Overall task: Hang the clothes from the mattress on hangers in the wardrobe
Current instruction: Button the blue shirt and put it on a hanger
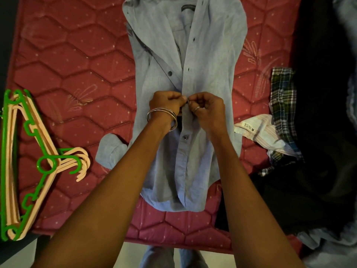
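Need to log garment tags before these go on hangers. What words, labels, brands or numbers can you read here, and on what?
No text can be read.
White tag on the striped garment at the right: dark print, too small and blurred to read.
Neck label inside the collar of the blue shirt: dark patch, no letters legible.
Hangers and mattress: no writing visible.

Pale floor [135,254] shows below the bed's near edge.

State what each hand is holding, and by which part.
Both the left hand and the right hand pinch the blue shirt at its front button placket, around a button midway down.
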Available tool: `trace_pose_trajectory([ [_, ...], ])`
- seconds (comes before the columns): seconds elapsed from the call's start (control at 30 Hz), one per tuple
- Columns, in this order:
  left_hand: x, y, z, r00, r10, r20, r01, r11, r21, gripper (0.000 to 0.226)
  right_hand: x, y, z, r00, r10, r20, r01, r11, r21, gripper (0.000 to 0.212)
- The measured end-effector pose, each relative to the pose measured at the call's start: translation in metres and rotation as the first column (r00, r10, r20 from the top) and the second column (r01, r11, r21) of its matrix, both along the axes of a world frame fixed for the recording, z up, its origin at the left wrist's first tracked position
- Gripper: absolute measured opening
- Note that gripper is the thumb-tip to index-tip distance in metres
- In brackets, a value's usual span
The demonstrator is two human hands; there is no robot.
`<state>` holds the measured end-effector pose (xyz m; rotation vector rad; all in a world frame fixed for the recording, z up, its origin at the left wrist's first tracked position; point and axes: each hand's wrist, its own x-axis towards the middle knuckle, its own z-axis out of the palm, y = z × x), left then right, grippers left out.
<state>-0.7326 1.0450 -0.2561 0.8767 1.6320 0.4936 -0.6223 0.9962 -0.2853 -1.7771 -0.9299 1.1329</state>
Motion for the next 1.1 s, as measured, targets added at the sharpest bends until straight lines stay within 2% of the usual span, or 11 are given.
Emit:
trace_pose_trajectory([
  [0.17, 0.000, -0.001, 0.001, 0.997, 0.046, 0.060, -0.044, 0.998, -0.033, 0.008, -0.001, 0.001, -0.002, 0.998, -0.018, -0.058, 0.016, 1.000, -0.024, 0.012],
  [0.37, -0.001, -0.002, -0.001, 0.992, 0.077, 0.104, -0.071, 0.996, -0.056, 0.010, -0.001, -0.001, -0.001, 1.000, 0.014, -0.001, -0.014, 1.000, 0.002, 0.017],
  [0.47, 0.000, 0.000, -0.005, 0.996, 0.058, 0.072, -0.057, 0.998, -0.022, 0.026, 0.000, -0.003, -0.002, 1.000, 0.017, 0.009, -0.017, 1.000, 0.023, 0.010],
  [0.6, 0.001, 0.001, -0.012, 0.999, -0.031, -0.029, 0.033, 0.997, 0.070, 0.039, 0.001, -0.003, -0.002, 0.997, 0.000, -0.080, 0.002, 1.000, 0.031, 0.012],
  [0.7, 0.002, -0.002, -0.015, 0.995, -0.073, -0.062, 0.081, 0.987, 0.139, 0.047, -0.001, -0.004, -0.001, 0.986, -0.014, -0.164, 0.014, 1.000, 0.001, 0.005],
  [0.83, 0.004, -0.004, -0.019, 0.997, -0.073, -0.013, 0.074, 0.988, 0.139, 0.051, -0.002, -0.006, 0.003, 0.960, -0.046, -0.277, 0.042, 0.999, -0.022, 0.014],
  [0.9, 0.003, -0.004, -0.021, 0.997, -0.081, 0.004, 0.080, 0.991, 0.107, 0.051, -0.004, -0.005, 0.001, 0.988, -0.025, -0.155, 0.020, 0.999, -0.032, 0.014],
  [0.97, 0.002, -0.004, -0.022, 0.993, -0.117, -0.004, 0.117, 0.986, 0.121, 0.054, -0.006, -0.005, 0.001, 0.990, 0.058, 0.126, -0.057, 0.998, -0.011, 0.018],
  [1.03, 0.002, -0.005, -0.023, 0.985, -0.166, -0.051, 0.172, 0.969, 0.177, 0.059, -0.009, -0.006, 0.003, 0.924, 0.123, 0.362, -0.160, 0.984, 0.074, 0.027],
  [1.1, 0.000, -0.006, -0.023, 0.973, -0.205, -0.107, 0.225, 0.944, 0.241, 0.062, -0.009, -0.007, 0.005, 0.875, 0.162, 0.456, -0.250, 0.958, 0.140, 0.030],
])
